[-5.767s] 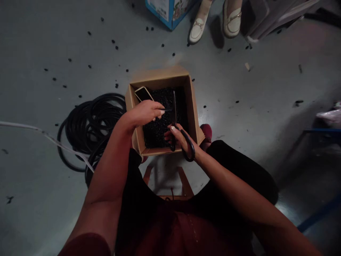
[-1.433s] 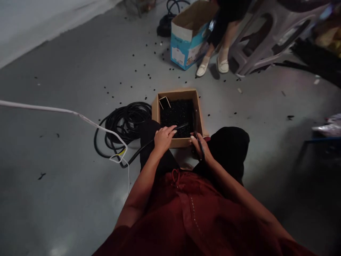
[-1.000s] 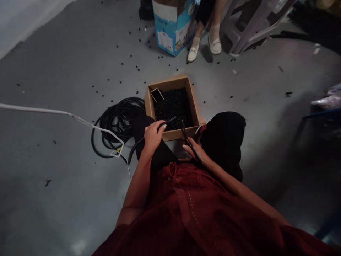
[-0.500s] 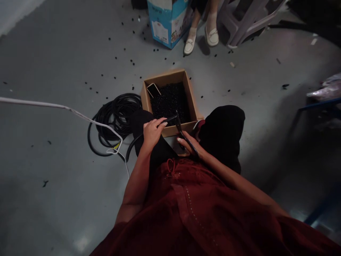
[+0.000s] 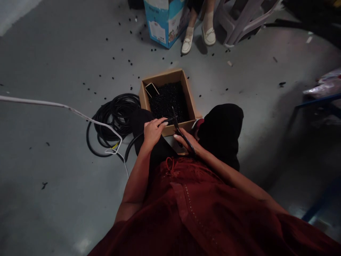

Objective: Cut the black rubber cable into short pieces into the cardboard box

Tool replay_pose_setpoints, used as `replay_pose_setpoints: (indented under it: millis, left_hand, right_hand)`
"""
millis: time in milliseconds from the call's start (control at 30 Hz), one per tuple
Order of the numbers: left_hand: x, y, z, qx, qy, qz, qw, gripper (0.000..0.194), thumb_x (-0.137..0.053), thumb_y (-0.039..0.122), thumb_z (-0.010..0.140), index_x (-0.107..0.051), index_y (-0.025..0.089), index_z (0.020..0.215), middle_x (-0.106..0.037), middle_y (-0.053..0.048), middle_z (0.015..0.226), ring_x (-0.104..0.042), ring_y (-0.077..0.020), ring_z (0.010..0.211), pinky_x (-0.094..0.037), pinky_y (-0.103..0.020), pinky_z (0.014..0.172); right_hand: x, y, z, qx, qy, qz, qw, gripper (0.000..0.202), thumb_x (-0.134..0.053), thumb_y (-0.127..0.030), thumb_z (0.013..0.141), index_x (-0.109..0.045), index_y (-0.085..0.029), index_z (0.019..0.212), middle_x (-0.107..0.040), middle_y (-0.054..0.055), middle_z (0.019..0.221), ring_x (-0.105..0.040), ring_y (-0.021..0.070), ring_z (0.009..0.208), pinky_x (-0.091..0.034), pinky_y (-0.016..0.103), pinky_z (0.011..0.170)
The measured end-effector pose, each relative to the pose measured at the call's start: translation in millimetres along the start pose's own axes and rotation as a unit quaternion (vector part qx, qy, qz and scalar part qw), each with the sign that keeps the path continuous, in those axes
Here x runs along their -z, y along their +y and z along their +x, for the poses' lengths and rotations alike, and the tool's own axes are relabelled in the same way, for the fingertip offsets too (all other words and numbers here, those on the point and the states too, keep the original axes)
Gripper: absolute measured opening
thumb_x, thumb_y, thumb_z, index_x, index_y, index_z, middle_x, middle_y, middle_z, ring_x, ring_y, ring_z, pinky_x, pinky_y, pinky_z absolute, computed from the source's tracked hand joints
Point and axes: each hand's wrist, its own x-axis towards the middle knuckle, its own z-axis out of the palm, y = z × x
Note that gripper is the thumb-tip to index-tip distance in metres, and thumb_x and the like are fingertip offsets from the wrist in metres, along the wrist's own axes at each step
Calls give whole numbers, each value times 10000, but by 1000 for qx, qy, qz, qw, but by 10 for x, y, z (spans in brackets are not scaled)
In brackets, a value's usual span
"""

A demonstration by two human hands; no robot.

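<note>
My left hand [image 5: 152, 132] grips a black hose [image 5: 132, 142] near its end, which points right over the front of the cardboard box [image 5: 144, 100]. A pair of dark scissors [image 5: 179, 131] is in my right hand [image 5: 189, 139], with fingers wrapped round the handles. Its blades point up and lie against or right beside the hose end; I cannot tell if they are touching. Under the blades, the box holds a heap of small black pieces [image 5: 170, 97]. At the box's back left corner, a phone-like dark rectangle with a light rim [image 5: 152, 90] leans on the heap.
Left of the box lies a coil of black hose [image 5: 112, 113]. A white cable [image 5: 53, 104] crosses from the left. Beyond are a blue carton [image 5: 160, 26], a person's white shoes [image 5: 187, 45] and a plastic stool [image 5: 234, 25]. Small black bits dot the grey floor.
The scissors have shifted slightly left at the hose end, and my right hand with them. My left hand keeps its grip. The whole view has moved a little.
</note>
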Motion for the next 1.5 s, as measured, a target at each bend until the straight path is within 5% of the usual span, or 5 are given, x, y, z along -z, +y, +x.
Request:
replay_pose_setpoints:
  millis: [733,1033,1200,1500]
  left_hand:
    - [-16,-27,-10,-1,-1,17,1000,306,-505,369,995,-738,307,1182,-753,3,1195,-657,-190,1132,-396,-331,1029]
    - [-34,-46,23,6,-2,27,1000,318,-502,374,993,-732,302,1200,-752,-9,1196,-655,-202,1142,-397,-334,1024]
    - [-77,-30,54,27,8,50,998,333,-496,396,995,-724,302,1218,-742,-27,1222,-646,-220,1163,-396,-347,1013]
    - [-95,42,114,56,9,90,994,335,-488,418,993,-724,323,1212,-757,-51,1155,-670,-246,1087,-418,-358,926]
  right_hand:
    - [23,42,63,2,-15,10,1000,643,-542,-632,903,-537,-224,1400,-605,116,1401,-540,324,1311,-414,501,1117]
    - [-27,65,172,-30,1,-18,999,473,-473,-530,944,-581,-186,1249,-693,82,974,-644,258,907,-527,410,876]
    - [-46,115,254,-28,24,-48,998,385,-492,-453,924,-584,-202,1201,-691,86,1040,-625,274,982,-500,403,910]
    - [-124,284,398,-17,67,-76,995,390,-461,-639,880,-529,-254,868,-605,24,768,-575,212,743,-476,334,773]
